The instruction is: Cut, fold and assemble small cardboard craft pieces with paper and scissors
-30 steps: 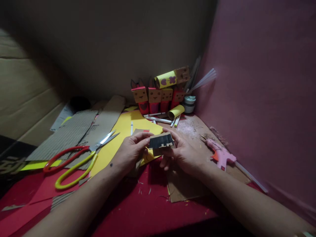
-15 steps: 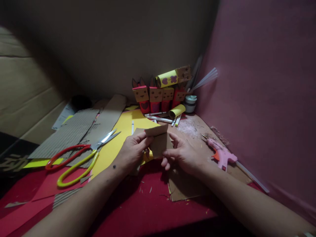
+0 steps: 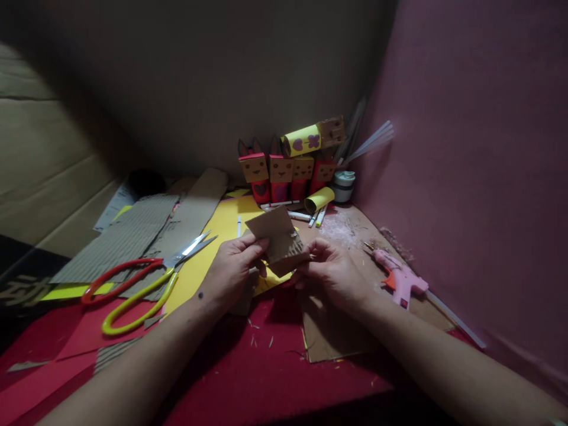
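Observation:
A small piece of brown cardboard (image 3: 273, 231) is held up between both hands, creased along its lower right side, where a rough torn patch shows. My left hand (image 3: 237, 263) pinches its left edge between thumb and fingers. At the lower right corner, my right hand (image 3: 331, 272) grips the folded part, its fingers closed. Under the hands lie a yellow sheet (image 3: 202, 269) and a flat cardboard piece (image 3: 337, 331). Left of my left hand rest large scissors (image 3: 171, 266) with one red and one yellow handle, blades apart.
Cardboard figures with drawn faces (image 3: 280, 171) stand at the back, a yellow tube figure (image 3: 304, 141) lying on top. Markers (image 3: 298, 216) and a yellow roll (image 3: 319, 200) lie before them. A pink glue gun (image 3: 402, 278) sits right, corrugated cardboard (image 3: 119, 236) left.
The cardboard piece has been turned and tilted, so its flat face and torn patch now show. My right hand has shifted its grip to the lower right corner.

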`<act>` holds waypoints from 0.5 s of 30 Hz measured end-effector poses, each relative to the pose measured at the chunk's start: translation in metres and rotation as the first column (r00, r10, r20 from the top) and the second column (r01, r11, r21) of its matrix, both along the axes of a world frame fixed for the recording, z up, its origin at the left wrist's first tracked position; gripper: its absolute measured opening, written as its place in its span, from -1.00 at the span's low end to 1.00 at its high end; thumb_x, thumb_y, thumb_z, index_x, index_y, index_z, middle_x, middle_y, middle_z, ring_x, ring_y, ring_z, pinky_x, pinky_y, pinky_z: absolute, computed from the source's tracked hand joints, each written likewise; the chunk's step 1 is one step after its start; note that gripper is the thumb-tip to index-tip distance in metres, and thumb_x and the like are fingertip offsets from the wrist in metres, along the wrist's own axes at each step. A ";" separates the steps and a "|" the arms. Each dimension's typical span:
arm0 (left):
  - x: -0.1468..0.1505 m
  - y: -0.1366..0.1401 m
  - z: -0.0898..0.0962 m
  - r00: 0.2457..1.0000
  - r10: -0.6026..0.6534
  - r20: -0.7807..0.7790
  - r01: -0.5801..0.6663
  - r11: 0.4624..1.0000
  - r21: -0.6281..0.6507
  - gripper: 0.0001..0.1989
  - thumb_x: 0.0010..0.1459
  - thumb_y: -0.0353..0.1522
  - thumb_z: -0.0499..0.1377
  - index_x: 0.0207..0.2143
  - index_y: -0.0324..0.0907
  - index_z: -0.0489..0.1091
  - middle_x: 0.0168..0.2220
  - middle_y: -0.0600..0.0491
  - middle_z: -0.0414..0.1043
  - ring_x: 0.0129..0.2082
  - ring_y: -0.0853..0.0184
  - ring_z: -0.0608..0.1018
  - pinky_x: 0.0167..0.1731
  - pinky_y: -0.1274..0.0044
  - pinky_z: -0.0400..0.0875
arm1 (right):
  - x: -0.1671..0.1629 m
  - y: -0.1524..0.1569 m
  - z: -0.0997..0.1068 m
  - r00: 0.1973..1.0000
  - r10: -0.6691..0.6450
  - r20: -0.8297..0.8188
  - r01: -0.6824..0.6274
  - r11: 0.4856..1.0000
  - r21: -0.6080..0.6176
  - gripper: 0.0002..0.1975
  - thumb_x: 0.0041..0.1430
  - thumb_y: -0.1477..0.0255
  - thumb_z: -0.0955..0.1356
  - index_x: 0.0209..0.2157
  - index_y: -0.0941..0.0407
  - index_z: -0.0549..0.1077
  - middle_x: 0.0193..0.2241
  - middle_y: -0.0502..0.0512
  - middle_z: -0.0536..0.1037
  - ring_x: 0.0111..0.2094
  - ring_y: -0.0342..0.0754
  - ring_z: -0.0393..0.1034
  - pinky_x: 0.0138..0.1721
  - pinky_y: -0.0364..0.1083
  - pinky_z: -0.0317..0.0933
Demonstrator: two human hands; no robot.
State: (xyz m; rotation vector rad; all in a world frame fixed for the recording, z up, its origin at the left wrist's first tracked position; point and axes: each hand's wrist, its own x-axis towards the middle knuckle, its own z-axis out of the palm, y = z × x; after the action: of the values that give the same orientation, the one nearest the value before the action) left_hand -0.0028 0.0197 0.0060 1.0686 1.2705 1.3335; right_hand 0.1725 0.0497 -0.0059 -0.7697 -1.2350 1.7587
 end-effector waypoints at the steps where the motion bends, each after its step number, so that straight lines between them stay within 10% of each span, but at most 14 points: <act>1: 0.000 0.000 0.000 1.000 0.008 0.015 -0.008 1.000 0.000 -0.80 0.05 -0.25 0.25 -0.41 -0.24 0.48 -0.61 0.11 0.40 -0.69 0.50 0.33 -0.70 0.66 0.17 | 0.000 0.000 0.000 1.000 0.011 -0.003 -0.011 1.000 -0.017 -0.81 -0.22 0.57 0.42 -0.53 0.13 0.33 -0.62 -0.08 0.46 -0.63 -0.19 0.40 -0.56 -0.21 0.27; 9: -0.002 0.001 0.004 0.991 0.088 -0.106 -0.078 0.992 0.094 -0.82 -0.05 -0.34 0.31 -0.33 -0.19 0.57 -0.49 0.07 0.53 -0.64 0.48 0.38 -0.63 0.62 0.28 | 0.005 0.002 0.003 0.996 0.005 0.087 0.003 0.996 -0.086 -0.86 -0.32 0.53 0.26 -0.63 0.15 0.45 -0.75 -0.06 0.35 -0.69 -0.19 0.24 -0.65 -0.21 0.12; 15: 0.001 -0.006 -0.004 0.945 0.126 -0.302 -0.020 0.944 0.330 -0.89 0.02 -0.44 0.22 -0.40 -0.12 0.57 -0.35 0.06 0.58 -0.39 0.36 0.55 -0.34 0.55 0.43 | 0.005 0.005 0.008 0.983 -0.132 -0.129 0.122 0.989 -0.084 -0.84 -0.03 0.31 0.40 -0.43 0.11 0.48 -0.53 -0.03 0.46 -0.54 -0.15 0.36 -0.48 -0.14 0.24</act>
State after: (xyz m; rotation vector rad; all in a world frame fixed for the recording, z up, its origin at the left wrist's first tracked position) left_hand -0.0020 0.0135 0.0018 1.5307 1.3651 1.5041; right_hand 0.1771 0.0551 0.0016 -0.7446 -1.0134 1.7313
